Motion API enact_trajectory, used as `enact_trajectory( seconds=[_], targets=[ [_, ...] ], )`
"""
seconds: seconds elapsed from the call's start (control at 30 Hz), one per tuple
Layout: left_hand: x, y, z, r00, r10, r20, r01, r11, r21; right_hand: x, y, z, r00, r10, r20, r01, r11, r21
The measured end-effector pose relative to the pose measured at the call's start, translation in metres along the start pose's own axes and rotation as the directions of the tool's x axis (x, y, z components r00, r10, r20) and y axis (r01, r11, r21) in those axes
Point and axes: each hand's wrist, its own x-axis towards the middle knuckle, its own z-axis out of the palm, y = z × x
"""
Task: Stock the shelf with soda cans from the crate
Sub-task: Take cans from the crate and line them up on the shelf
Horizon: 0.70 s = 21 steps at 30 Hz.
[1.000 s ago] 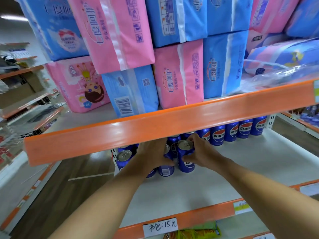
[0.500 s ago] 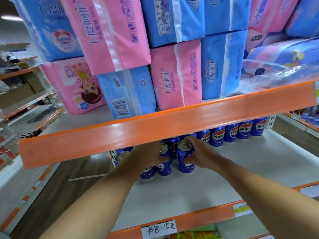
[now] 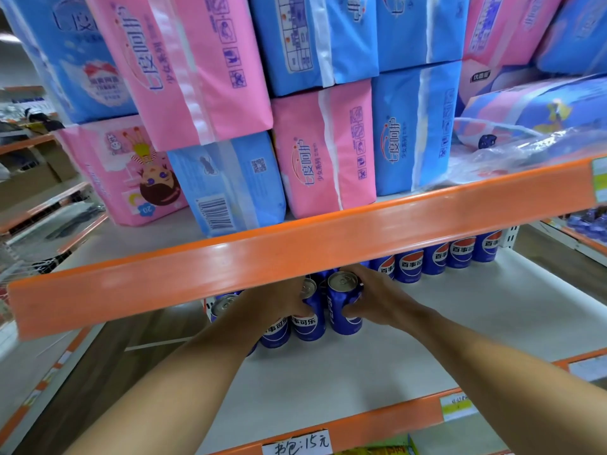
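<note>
Head view: right hand (image 3: 377, 303) grips can (image 3: 345, 303), left hand (image 3: 279, 302) probably grips neighbouring can (image 3: 308, 318); placing step on shelf (image 3: 460, 323). Next: release, fetch more.

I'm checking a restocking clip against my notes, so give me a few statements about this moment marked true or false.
1. The right hand grips a blue can. True.
2. The cans stand on the top shelf among the packs. False: they stand on the white shelf below the orange shelf edge; the pink and blue packs sit above.
3. The left hand is at a can beside the right hand's can. True.
4. The row of cans at the back lies on its side. False: those cans stand upright.
5. A handwritten price label sits on the front edge. True.
</note>
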Motion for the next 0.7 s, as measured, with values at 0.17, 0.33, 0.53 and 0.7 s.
enact_trajectory(
  seconds=[0.17, 0.33, 0.53, 0.7],
  targets=[
    [-0.005, 0.001, 0.005, 0.985, 0.017, -0.171, -0.007, 0.998, 0.059, 0.001, 0.0, 0.008, 0.999, -0.023, -0.034, 0.023, 1.0, 0.015],
    [-0.008, 0.0, 0.013, 0.959, -0.025, -0.281, 0.042, 0.998, 0.055, 0.008, 0.0, 0.018, 0.996, -0.043, -0.072, 0.044, 0.999, 0.022],
    [-0.013, 0.0, 0.023, 0.94, -0.065, -0.335, 0.073, 0.997, 0.012, 0.007, 0.003, 0.034, 0.989, -0.047, -0.141, 0.051, 0.998, 0.021],
    [-0.012, -0.009, 0.027, 0.942, -0.075, -0.328, 0.093, 0.995, 0.038, 0.007, 0.006, 0.039, 0.983, -0.026, -0.184, 0.031, 0.999, 0.027]
  ],
)
